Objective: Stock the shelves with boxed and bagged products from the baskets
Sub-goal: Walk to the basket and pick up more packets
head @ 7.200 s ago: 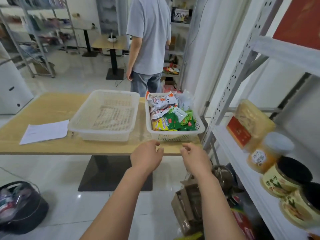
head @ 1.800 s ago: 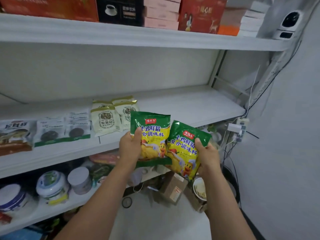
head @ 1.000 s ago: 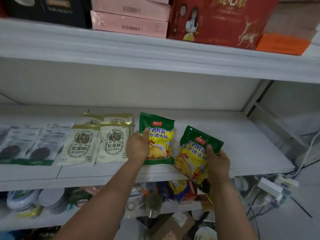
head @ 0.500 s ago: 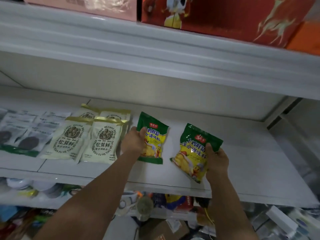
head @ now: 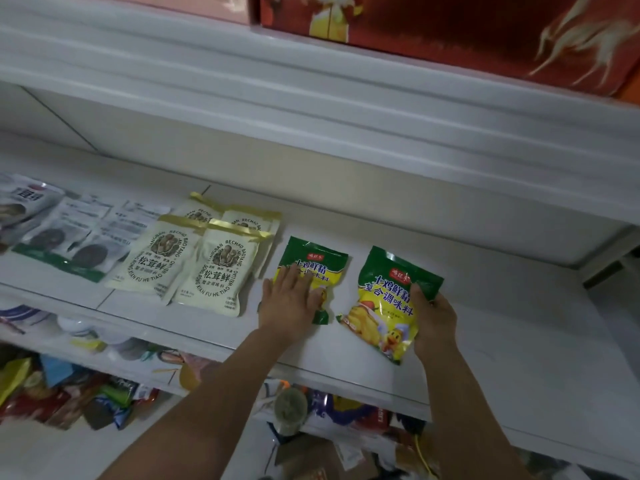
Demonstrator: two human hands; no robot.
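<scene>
White bags: lying flat at the far left of the shelf, with dark round prints. Not part of the present step.
Cream bags: four, overlapped in two rows and lying flat, just left of the working area.
Left hand: palm down on the left chicken-seasoning bag. Its fingers are straight and spread, pressing the bag and gripping nothing.
Left chicken-seasoning bag: flat on the shelf, just beside the cream bags. The green top points toward the back wall and the long axis runs roughly front to back. Judged placed.
Right chicken-seasoning bag: on the shelf to the right of its twin, with a narrow gap between them. The long axis is skewed, so the green top leans right and the lower corner points toward the shelf's front lip. Whether the held edge is off the shelf cannot be told.
Right hand: grips that bag's right edge. The thumb lies on the printed face; the remaining fingers curl behind the bag and are hidden.
Governing relation: the bag lies to the left of the right hand's fingers. That hand is the nearer one and the only one holding it.
Next move, assessed: swing the green top leftward until the bag is parallel with its twin, then let go.
Risk, assessed: a leftward slide may ride over the twin's edge.
Red box: on the upper shelf, untouched.
</scene>
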